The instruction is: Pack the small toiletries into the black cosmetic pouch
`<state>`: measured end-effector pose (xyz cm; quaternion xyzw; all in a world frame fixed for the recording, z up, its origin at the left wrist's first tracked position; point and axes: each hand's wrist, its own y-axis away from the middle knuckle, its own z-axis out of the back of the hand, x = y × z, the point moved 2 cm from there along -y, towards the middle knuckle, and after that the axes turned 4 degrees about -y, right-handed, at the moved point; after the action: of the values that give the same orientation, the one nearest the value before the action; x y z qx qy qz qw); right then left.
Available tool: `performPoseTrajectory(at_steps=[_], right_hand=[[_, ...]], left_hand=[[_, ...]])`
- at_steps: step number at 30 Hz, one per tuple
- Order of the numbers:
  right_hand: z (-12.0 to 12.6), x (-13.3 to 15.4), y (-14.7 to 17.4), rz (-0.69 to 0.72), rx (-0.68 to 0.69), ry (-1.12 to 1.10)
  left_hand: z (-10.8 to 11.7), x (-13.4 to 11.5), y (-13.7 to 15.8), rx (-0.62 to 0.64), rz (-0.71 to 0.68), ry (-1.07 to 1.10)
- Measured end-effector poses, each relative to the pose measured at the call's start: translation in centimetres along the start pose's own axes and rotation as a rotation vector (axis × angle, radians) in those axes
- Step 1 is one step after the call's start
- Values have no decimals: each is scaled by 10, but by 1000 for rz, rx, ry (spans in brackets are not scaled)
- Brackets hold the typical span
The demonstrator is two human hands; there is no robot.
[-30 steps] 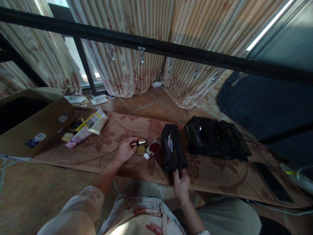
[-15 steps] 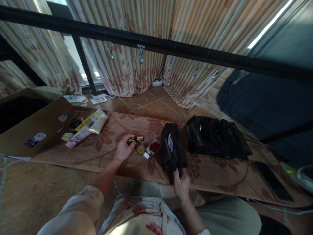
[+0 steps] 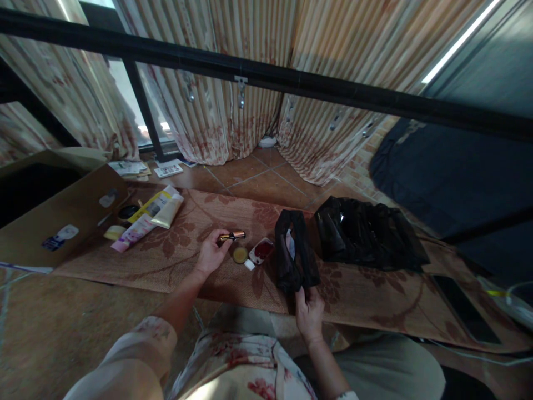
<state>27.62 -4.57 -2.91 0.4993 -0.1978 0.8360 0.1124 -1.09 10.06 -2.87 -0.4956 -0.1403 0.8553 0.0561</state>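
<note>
Between the fingers of my left hand (image 3: 212, 253) is a small dark tube with gold bands (image 3: 232, 236), perhaps a cosmetic; its exact kind is unclear. Just below it on the cloth lie a small round jar (image 3: 240, 255) with a yellowish top, a little white piece (image 3: 249, 264) and a clear case with a dark red face (image 3: 262, 251). My right hand (image 3: 309, 311) pinches the near edge of a black mesh pouch (image 3: 283, 266), whose mouth gapes and shows something pale inside. Right of it stand several black pouches (image 3: 366, 233) in a row.
A patterned brown cloth (image 3: 200, 211) covers the low surface. At left are a cardboard box (image 3: 83, 216), a yellow tube (image 3: 154, 204), a pink tube (image 3: 134, 233) and a cream tube (image 3: 167, 211). A dark phone (image 3: 465, 308) lies at right. A black bar (image 3: 266, 78) crosses ahead.
The dark tube has tilted slightly in my left hand. My right hand and the mesh pouch stay where they were.
</note>
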Motion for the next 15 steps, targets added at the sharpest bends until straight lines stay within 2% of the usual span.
performPoseTrajectory(at_steps=[15], right_hand=[[0,2,1,10,-6,-2]], left_hand=[[4,-14,1,26,2,-44]])
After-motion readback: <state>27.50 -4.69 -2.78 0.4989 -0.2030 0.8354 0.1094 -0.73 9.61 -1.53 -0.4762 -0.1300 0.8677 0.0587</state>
